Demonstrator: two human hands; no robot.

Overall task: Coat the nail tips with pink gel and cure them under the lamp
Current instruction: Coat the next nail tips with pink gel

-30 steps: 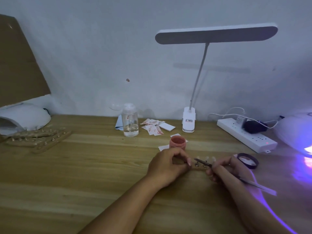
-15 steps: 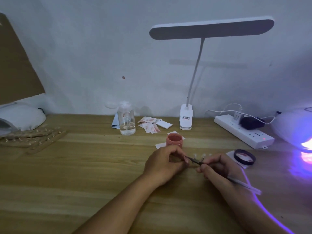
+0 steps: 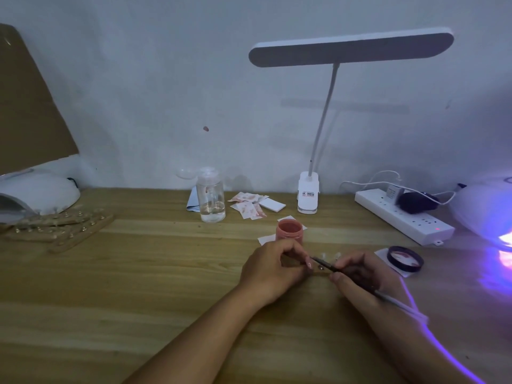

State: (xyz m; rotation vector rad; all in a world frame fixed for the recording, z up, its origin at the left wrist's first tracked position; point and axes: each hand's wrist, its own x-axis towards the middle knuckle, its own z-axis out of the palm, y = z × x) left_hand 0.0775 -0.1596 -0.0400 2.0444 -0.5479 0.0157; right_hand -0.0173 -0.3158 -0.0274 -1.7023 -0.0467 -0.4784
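Note:
My left hand [image 3: 273,270] curls around one end of a small wooden strip that carries clear nail tips [image 3: 330,256] on pins; most of the strip is hidden by both hands. My right hand [image 3: 360,275] pinches a thin gel brush [image 3: 325,264], its tip pointing left at the nail tip beside my left thumb. An open pot of pink gel [image 3: 289,231] stands just behind my left hand. Its dark lid [image 3: 406,259] lies on a paper to the right. A white curing lamp [image 3: 487,209] glows violet at the far right.
A white desk lamp [image 3: 307,196] stands at the back of the wooden table. A clear bottle [image 3: 211,199], stained paper wipes [image 3: 248,205] and a power strip [image 3: 404,218] line the wall. More wooden strips with tips [image 3: 63,227] and a second lamp [image 3: 36,195] sit at left.
The brush tip has moved left along the strip toward my left thumb. My left hand keeps its hold. The view shifted slightly.

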